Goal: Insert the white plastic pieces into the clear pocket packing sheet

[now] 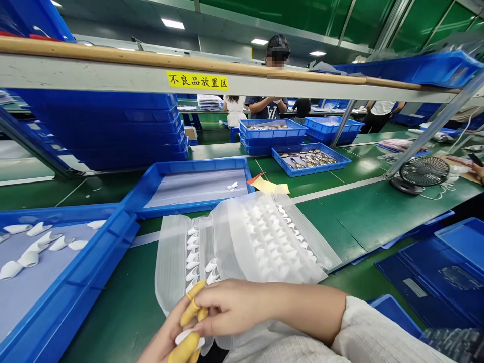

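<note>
left hand and right hand, half-curled around white piece

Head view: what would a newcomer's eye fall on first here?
Probably the bright yellow rectangular label with black characters, on the white shelf rail near the top. Next come the left hand and right hand, low centre, with yellow finger covers and a small white piece between them. Just beyond, rows of curved white pieces lie in translucent plastic sheeting on the green tabletop.

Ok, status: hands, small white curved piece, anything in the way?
Left hand, in yellow finger cots, grips the white piece. Right hand alongside, contact unclear. Piece partly hidden by fingers. Translucent plastic sheet beyond, not blocking.
</note>
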Action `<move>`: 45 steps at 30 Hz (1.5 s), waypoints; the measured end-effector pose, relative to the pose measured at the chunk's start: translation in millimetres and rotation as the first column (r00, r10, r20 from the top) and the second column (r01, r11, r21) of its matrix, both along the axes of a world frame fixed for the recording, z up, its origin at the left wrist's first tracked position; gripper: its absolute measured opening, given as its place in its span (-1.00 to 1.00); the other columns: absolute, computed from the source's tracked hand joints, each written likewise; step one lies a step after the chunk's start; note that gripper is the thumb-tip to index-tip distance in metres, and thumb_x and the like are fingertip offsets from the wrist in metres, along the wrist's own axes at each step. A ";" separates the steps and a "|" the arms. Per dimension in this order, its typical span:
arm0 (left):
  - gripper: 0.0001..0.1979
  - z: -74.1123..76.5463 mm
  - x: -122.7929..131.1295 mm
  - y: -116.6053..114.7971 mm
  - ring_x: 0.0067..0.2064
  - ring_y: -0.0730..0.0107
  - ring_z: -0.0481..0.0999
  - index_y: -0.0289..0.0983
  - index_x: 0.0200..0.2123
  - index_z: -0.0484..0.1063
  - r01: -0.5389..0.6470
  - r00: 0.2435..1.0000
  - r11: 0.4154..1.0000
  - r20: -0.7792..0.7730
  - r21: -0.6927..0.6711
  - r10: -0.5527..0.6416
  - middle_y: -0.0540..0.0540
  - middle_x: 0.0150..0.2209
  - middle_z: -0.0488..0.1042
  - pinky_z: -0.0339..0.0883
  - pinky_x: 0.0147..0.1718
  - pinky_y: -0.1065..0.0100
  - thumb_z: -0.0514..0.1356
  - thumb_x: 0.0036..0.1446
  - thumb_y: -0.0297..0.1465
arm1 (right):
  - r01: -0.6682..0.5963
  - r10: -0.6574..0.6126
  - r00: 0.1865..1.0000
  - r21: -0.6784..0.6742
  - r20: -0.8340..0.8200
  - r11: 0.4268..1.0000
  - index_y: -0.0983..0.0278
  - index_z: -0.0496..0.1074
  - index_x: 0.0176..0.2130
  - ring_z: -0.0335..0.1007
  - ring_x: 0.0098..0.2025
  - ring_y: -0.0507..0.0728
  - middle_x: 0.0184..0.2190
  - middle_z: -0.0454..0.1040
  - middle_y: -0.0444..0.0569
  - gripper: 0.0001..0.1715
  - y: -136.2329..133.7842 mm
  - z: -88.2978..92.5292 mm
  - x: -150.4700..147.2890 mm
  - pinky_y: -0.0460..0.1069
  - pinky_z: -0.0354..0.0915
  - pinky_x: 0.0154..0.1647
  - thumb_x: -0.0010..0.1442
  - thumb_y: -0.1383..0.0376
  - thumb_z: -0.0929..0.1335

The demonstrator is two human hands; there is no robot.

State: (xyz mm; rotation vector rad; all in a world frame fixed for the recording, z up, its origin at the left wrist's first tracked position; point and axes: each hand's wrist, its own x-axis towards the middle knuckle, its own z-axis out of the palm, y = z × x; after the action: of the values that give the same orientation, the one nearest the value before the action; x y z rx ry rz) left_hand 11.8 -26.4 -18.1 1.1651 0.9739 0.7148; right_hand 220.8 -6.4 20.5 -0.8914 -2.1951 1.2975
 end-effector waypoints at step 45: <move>-0.68 -19.3 26.3 -18.2 -0.41 0.40 0.33 -0.20 -0.03 0.47 0.011 0.924 0.956 -0.369 0.295 0.103 0.03 -0.41 0.39 0.21 -0.43 0.38 0.26 0.22 -0.18 | 0.256 -0.451 0.876 -0.627 -0.171 0.735 0.25 0.36 -0.36 0.20 -0.45 0.01 -0.48 0.33 -0.19 -0.51 -9.9 -32.2 11.0 -0.06 0.16 -0.41 0.15 -0.12 0.43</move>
State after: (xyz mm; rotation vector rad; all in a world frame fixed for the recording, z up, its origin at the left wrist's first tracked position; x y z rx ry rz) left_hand 38.1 -44.6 -37.4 1.5868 1.2534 0.6986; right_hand 231.8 -16.3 -11.7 -1.1628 -1.2816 1.8001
